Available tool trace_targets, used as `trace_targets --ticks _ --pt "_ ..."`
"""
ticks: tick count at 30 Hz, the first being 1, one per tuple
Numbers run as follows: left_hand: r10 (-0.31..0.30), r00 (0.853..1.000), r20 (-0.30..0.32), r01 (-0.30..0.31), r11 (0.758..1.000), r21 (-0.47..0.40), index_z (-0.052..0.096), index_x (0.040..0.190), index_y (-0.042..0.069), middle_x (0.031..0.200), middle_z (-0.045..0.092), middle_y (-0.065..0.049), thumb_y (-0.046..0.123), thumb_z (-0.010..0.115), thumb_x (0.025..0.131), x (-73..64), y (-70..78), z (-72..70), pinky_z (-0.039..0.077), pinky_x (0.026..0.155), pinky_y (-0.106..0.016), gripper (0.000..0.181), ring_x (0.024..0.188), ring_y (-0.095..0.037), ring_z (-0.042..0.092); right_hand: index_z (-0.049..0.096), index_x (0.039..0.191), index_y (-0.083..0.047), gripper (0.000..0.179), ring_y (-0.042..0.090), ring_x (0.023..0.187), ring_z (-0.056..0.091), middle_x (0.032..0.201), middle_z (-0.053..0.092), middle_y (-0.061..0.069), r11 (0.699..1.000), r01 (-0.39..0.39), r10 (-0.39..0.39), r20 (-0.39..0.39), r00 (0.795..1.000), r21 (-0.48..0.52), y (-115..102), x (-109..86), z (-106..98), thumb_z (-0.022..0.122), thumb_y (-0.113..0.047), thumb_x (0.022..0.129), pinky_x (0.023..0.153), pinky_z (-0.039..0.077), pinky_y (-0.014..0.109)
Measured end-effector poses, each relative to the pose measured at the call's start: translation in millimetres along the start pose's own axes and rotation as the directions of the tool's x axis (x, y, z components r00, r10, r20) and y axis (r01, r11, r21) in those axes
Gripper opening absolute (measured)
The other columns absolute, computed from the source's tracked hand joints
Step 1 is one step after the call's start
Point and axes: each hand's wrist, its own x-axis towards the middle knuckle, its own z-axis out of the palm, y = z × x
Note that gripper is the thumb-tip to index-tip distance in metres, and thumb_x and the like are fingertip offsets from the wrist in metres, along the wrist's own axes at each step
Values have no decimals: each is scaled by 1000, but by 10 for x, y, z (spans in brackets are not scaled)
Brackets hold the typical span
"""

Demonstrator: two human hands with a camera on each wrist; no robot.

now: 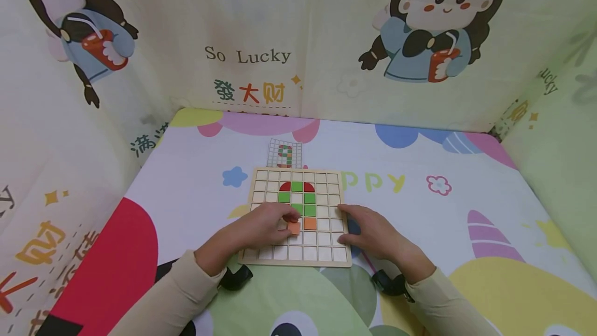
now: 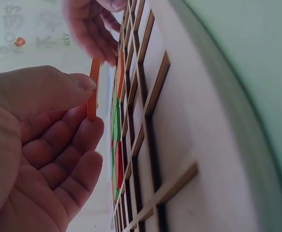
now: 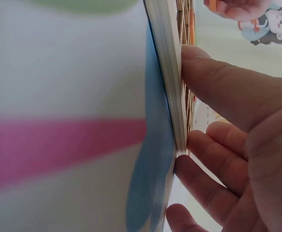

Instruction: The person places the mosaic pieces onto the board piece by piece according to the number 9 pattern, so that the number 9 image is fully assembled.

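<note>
A wooden grid board [image 1: 298, 263] lies on the table, with red rounded tiles [image 1: 309, 187], several green square tiles [image 1: 310, 198] and an orange tile [image 1: 310, 223] set in its cells. Between thumb and fingers my left hand [image 1: 268, 224] pinches another orange square tile [image 1: 294, 228]; the left wrist view shows this tile [image 2: 93, 92] edge-on, raised off the grid. At the board's right edge, my right hand [image 1: 375, 232] rests its thumb [image 3: 213, 72] on the frame, the other fingers loosely bent beside it. Part of the grid hides behind my left hand.
Behind the board lies a small pattern card [image 1: 272, 158] showing a coloured figure on a grid. A printed cloth [image 1: 401, 165] covers the table. Printed curtains [image 1: 326, 56] stand at the back and both sides.
</note>
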Motion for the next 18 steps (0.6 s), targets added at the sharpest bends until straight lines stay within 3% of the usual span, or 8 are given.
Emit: trace_targets --ticks 7,18 --pt "19 1000 -1 -19 1000 7 68 118 3 107 68 0 7 71 90 37 13 52 53 90 -35 29 101 -16 62 52 140 1 66 40 128 51 137 57 19 1000 -14 14 7 1000 2 -8 1 3 79 -24 86 104 40 55" --pt "-3 1000 13 3 1000 0 69 113 6 104 67 2 12 75 90 83 58 105 52 88 -35 25 96 -15 61 52 141 0 66 39 128 51 138 57 18 999 -36 36 20 999 4 -27 3 -6 79 -26 87 105 40 55"
